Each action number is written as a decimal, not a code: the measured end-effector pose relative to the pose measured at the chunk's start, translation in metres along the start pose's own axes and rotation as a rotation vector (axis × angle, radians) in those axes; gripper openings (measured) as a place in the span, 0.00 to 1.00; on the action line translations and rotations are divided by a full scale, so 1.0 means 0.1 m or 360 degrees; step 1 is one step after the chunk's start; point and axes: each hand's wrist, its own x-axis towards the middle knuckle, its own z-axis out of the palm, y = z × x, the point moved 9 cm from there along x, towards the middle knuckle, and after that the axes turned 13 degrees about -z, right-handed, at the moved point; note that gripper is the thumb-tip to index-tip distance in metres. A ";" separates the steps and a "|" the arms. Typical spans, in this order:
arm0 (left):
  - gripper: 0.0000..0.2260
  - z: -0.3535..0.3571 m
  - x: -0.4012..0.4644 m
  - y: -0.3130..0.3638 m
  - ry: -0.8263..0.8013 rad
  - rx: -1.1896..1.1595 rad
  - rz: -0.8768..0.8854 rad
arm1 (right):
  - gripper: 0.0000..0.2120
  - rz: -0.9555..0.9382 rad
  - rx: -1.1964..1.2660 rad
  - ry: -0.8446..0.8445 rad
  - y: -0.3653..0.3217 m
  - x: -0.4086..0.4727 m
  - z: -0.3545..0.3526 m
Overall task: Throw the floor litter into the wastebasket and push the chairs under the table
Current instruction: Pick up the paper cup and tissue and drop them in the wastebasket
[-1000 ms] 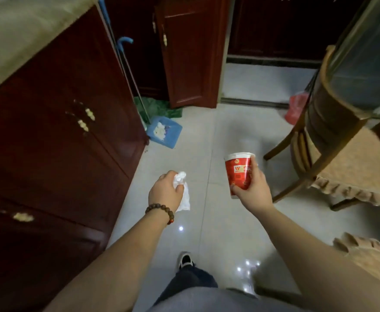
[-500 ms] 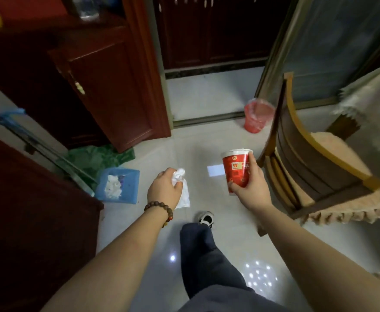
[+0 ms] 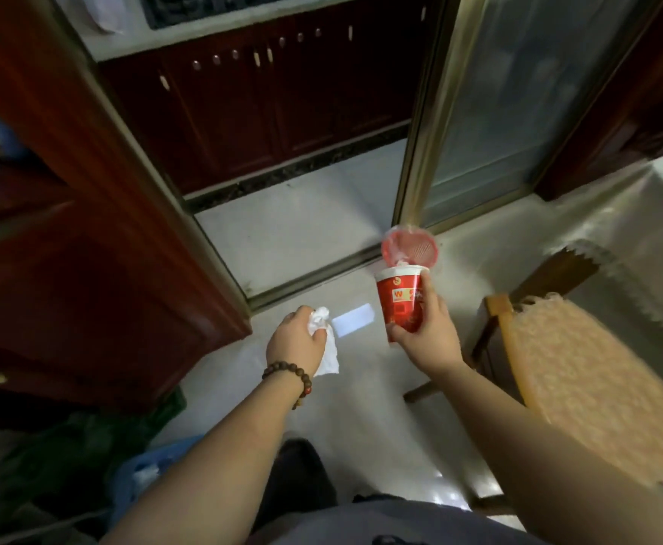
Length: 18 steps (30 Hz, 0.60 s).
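My left hand (image 3: 296, 341), with a bead bracelet at the wrist, is closed on a crumpled white tissue (image 3: 324, 346) whose tail hangs below the fist. My right hand (image 3: 428, 332) grips a red paper cup (image 3: 398, 302) with a white rim, held upright. Just beyond the cup, a small pink wastebasket (image 3: 412, 247) stands on the floor by the sliding door frame, with something white inside. A wooden chair (image 3: 581, 371) with a peach cushion stands at my right, close to my right forearm. The cloth-covered table (image 3: 636, 214) lies behind it.
A dark red cabinet (image 3: 98, 245) fills the left side. A blue dustpan (image 3: 145, 474) and green bag (image 3: 66, 446) lie at the lower left. A bright patch of light (image 3: 351, 319) lies on the tiles between my hands. A glass sliding door (image 3: 499, 104) stands ahead.
I have walked forward and turned right; the wastebasket is now much closer, right behind the cup. The dustpan has slid behind to the lower left. Both hands keep their hold.
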 end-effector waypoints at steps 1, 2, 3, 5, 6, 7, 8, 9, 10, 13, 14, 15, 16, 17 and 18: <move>0.10 0.03 0.20 0.13 -0.0020 0.0021 0.0017 | 0.50 0.0038 0.0010 0.0023 0.03 0.17 0.01; 0.10 0.06 0.40 0.26 -0.0046 0.0049 0.0040 | 0.50 0.0074 0.0021 0.0044 0.07 0.34 0.03; 0.10 0.11 0.62 0.40 -0.0082 0.0071 0.0066 | 0.50 0.0102 0.0028 0.0067 0.11 0.51 0.05; 0.10 0.24 1.07 0.68 -0.0178 0.0070 0.0123 | 0.50 0.0170 0.0035 0.0118 0.24 0.86 0.09; 0.09 0.30 1.30 0.82 -0.0227 0.0065 0.0158 | 0.50 0.0220 0.0038 0.0146 0.31 1.03 0.12; 0.09 0.36 1.54 0.96 -0.0269 0.0073 0.0195 | 0.50 0.0274 0.0035 0.0177 0.39 1.20 0.13; 0.09 0.42 1.78 1.11 -0.0304 0.0095 0.0230 | 0.50 0.0333 0.0030 0.0211 0.47 1.38 0.15; 0.10 0.48 2.03 1.25 -0.0342 0.0132 0.0257 | 0.50 0.0391 0.0026 0.0243 0.55 1.55 0.18; 0.10 0.54 2.28 1.39 -0.0383 0.0174 0.0279 | 0.50 0.0454 0.0025 0.0270 0.62 1.73 0.20; 0.09 0.70 2.98 1.75 -0.0514 0.0228 0.0342 | 0.49 0.0666 0.0043 0.0333 0.82 2.20 0.25; 0.09 0.76 3.19 1.86 -0.0556 0.0241 0.0367 | 0.49 0.0728 0.0058 0.0356 0.87 2.34 0.26; 0.10 0.82 3.40 1.98 -0.0590 0.0259 0.0396 | 0.49 0.0776 0.0071 0.0383 0.92 2.48 0.26; 0.11 0.88 3.59 2.10 -0.0616 0.0287 0.0424 | 0.49 0.0821 0.0080 0.0415 0.96 2.60 0.25; 0.11 0.96 3.76 2.21 -0.0638 0.0320 0.0445 | 0.49 0.0867 0.0091 0.0449 1.02 2.71 0.24; 0.11 1.04 3.90 2.33 -0.0664 0.0357 0.0463 | 0.49 0.0912 0.0108 0.0483 1.08 2.80 0.22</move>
